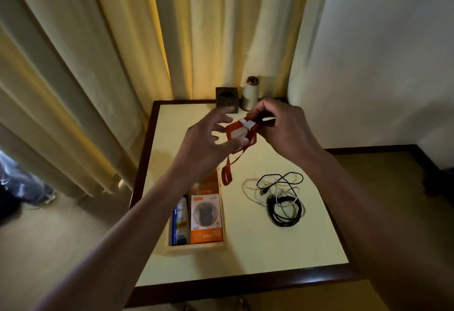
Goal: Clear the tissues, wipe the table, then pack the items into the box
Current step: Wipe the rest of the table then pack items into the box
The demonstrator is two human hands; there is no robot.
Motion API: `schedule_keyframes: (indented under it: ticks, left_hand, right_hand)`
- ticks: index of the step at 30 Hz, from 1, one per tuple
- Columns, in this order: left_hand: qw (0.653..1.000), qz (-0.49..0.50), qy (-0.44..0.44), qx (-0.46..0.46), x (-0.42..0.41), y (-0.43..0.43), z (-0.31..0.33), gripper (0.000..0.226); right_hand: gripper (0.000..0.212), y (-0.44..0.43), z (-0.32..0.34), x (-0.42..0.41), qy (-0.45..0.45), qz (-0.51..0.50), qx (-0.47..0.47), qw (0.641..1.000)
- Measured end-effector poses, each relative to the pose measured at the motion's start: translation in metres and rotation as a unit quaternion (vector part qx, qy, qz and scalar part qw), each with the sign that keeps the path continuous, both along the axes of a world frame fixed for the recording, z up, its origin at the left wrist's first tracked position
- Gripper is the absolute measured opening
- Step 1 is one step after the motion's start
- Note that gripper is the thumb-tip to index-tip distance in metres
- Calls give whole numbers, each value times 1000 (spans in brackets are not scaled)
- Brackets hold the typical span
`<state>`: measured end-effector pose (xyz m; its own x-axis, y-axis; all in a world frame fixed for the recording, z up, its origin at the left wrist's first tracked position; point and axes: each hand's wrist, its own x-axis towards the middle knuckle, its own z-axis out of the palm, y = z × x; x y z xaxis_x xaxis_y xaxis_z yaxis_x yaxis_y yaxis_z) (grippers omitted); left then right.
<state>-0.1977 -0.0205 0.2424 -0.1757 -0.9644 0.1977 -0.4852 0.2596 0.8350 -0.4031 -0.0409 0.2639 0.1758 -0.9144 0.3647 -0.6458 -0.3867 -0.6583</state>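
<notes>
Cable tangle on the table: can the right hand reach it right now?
Likely yes, once freed: the cable tangle lies uncovered on the table, with nothing between it and the right hand, but that hand is pinching the red lanyard.

Open table strip between box and cables; holder and bottle stand at far edge.
</notes>
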Motion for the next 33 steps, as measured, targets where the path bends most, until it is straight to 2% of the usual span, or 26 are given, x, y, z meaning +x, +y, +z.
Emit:
schedule_keyframes:
  ticks: [2, 3, 6, 10, 15, 18, 19, 22, 23, 28, 33]
  left_hand:
    - [999, 28, 11, -30, -7, -3, 16, 30]
    - [998, 39, 25, -37, -9, -5, 22, 23]
    - [994, 65, 63, -63, -6, -14, 39, 22]
    - [991, 73, 71, -86, 5, -28, 67, 20]
    - [986, 67, 13, -153, 10, -41, 112, 28]
    - [980, 56, 0, -193, 6, -45, 139, 28]
    - [976, 53, -4, -210, 4, -47, 150, 27]
    - [964, 45, 0, -263, 3, -49, 186, 25]
    - [959, 46, 0, -281, 2, -51, 199, 25]
    - [937, 45, -19, -345, -6, -51, 247, 27]
    - [939, 34, -11, -341, -6, -48, 276, 32]
  right_hand:
    - [20, 2, 9, 3, -14, 13, -6, 1000]
    - [22, 4, 14, 3, -22, 15, -7, 1000]
    - [31, 5, 31, 0, -32, -6, -5, 999]
    - [22, 5, 55, -11, -52, -36, 7, 998]
    - [15, 5, 89, -13, -104, 25, 75, 991]
    - [15, 5, 110, -12, -85, 61, 111, 988]
    - [18, 4, 118, -12, -64, 64, 109, 990]
    - [53, 2, 147, -11, -30, 57, 73, 995]
    - [59, 2, 158, -10, -32, 45, 55, 997]
    - [39, -11, 203, -1, -20, -41, -79, 996]
    - [24, -18, 243, 5, -89, -21, -94, 991]
